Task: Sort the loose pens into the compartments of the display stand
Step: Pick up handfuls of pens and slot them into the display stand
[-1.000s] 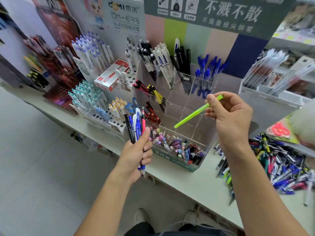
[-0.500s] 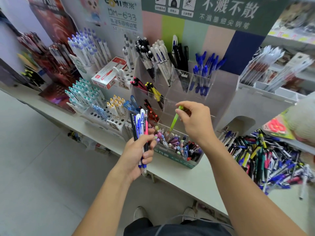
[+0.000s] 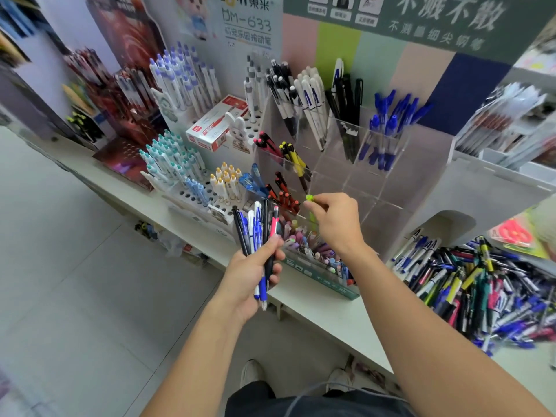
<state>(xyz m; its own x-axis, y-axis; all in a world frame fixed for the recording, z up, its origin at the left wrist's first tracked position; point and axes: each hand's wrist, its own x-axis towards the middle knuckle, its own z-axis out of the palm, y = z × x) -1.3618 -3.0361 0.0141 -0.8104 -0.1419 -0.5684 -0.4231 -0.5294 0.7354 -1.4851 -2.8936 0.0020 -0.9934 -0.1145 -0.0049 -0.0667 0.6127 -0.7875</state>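
My right hand (image 3: 335, 222) pinches a lime-green pen (image 3: 311, 206) near its top, holding it upright over the front tray of the clear display stand (image 3: 382, 179), point down among the pastel pens (image 3: 307, 245) there. My left hand (image 3: 254, 267) grips a bunch of pens (image 3: 257, 227), blue, black, white and one pink, fanned upward in front of the stand. A heap of loose pens (image 3: 472, 284) lies on the white counter to the right.
The stand's upper compartments hold white pens (image 3: 313, 106), black pens (image 3: 346, 109) and blue pens (image 3: 385, 127). Peg racks of white-and-teal pens (image 3: 171, 161) and a red-and-white box (image 3: 215, 126) stand to the left. The counter edge (image 3: 325, 320) runs diagonally above grey floor.
My right hand has carried the green pen down and left, turning it from slanted to upright, into the front tray. My left hand keeps its bunch in about the same place.
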